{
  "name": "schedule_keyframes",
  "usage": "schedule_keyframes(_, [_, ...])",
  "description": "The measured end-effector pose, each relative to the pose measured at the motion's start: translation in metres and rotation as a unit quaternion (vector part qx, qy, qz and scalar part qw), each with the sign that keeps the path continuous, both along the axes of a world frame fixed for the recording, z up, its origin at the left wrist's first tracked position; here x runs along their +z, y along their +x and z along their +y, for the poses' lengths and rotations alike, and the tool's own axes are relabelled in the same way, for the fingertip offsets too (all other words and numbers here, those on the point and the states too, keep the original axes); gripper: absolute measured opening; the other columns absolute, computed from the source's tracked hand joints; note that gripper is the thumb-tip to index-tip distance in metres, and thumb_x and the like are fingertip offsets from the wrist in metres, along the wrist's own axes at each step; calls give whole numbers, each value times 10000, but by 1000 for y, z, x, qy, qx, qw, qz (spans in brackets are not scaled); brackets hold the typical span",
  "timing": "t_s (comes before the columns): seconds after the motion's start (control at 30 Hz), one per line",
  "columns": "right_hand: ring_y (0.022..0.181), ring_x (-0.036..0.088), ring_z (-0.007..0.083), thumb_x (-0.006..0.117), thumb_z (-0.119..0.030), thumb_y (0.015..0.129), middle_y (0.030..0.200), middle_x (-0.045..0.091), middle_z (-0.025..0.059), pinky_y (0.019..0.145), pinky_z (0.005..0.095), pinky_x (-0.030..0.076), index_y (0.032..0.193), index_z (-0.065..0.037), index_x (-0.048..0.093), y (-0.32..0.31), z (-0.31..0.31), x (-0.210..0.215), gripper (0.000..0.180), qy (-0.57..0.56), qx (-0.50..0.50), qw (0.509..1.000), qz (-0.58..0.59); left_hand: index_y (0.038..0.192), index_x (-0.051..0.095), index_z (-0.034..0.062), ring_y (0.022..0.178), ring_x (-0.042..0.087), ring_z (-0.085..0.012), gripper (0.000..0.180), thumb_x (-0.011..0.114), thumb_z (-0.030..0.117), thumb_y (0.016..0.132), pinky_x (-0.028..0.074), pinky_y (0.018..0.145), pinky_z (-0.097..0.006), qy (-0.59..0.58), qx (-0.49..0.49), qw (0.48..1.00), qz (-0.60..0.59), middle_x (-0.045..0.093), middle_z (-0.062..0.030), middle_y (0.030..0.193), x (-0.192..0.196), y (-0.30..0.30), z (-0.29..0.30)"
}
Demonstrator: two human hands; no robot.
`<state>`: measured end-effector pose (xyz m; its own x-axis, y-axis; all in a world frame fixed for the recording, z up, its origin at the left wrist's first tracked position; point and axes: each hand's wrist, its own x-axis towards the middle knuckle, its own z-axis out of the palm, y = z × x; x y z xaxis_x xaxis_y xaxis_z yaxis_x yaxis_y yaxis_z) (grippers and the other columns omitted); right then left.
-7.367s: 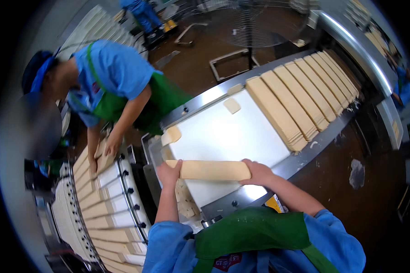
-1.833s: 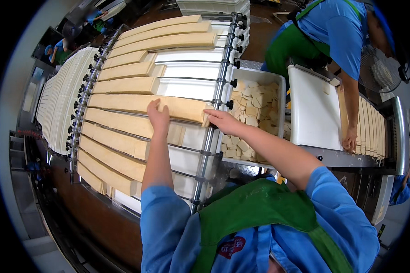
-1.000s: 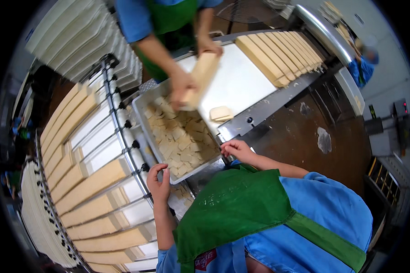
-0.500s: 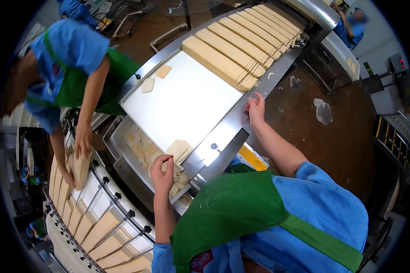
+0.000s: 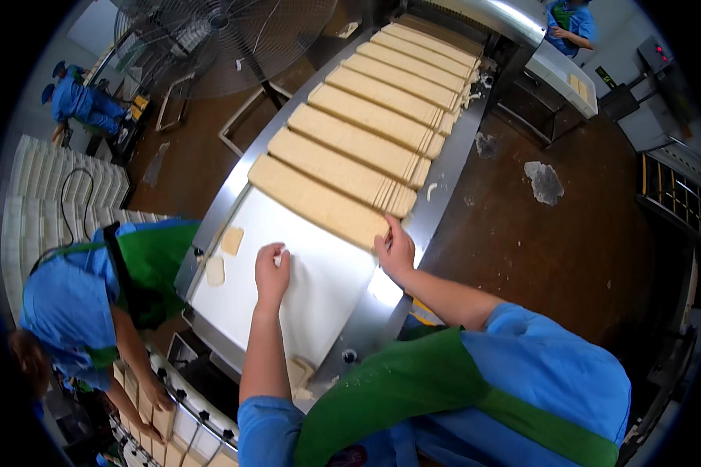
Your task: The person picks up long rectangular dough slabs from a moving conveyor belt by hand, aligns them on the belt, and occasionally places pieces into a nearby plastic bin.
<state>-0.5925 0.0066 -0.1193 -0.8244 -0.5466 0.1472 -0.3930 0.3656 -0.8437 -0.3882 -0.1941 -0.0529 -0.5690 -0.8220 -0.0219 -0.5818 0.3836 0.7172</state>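
Observation:
Flat, pale dough strips (image 5: 350, 163) lie in layered rows across the white conveyor belt (image 5: 319, 288). My right hand (image 5: 397, 253) is at the right end of the nearest dough strip stack (image 5: 319, 201), thumb on its near side and fingers over the end. Over the bare belt, a little short of that stack, my left hand (image 5: 272, 274) hovers with fingers loosely curled and a gap to the thumb; nothing shows in it. Two small dough scraps (image 5: 231, 240) lie by the belt's left edge. Another dough piece (image 5: 299, 373) sits at the near end, beside my left forearm.
A co-worker (image 5: 78, 303) bends at the left, both hands over dough pieces on a second, curved conveyor (image 5: 187, 420). Metal rails (image 5: 444, 183) edge my belt. A large fan (image 5: 222, 31) stands behind it. Stacked white trays (image 5: 62, 187) are far left.
The view has shifted toward the belt's far end. Both hands have moved forward over the belt; my right hand has come in from outside the rail onto the nearest stack's end.

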Motion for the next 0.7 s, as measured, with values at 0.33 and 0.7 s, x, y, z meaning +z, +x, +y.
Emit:
schedule_keyframes(0.33, [718, 561, 285, 670, -253, 775, 757, 562, 106, 688, 409, 456, 1252, -75, 543, -2, 2, -8, 525, 6, 39, 998, 41, 1269, 460, -52, 1227, 439, -376, 685, 722, 326, 763, 392, 996, -475, -255, 58, 961, -94, 503, -223, 1265, -29, -143, -123])
schedule_keyframes(0.7, [792, 567, 343, 623, -291, 806, 812, 592, 154, 737, 451, 451, 1250, -74, 536, -4, 16, 30, 502, 89, 161, 983, -28, 1331, 425, 33, 1242, 441, -348, 721, 677, 392, 758, 427, 915, -565, -145, 204, 924, -289, 444, -184, 1351, 21, -112, -69])
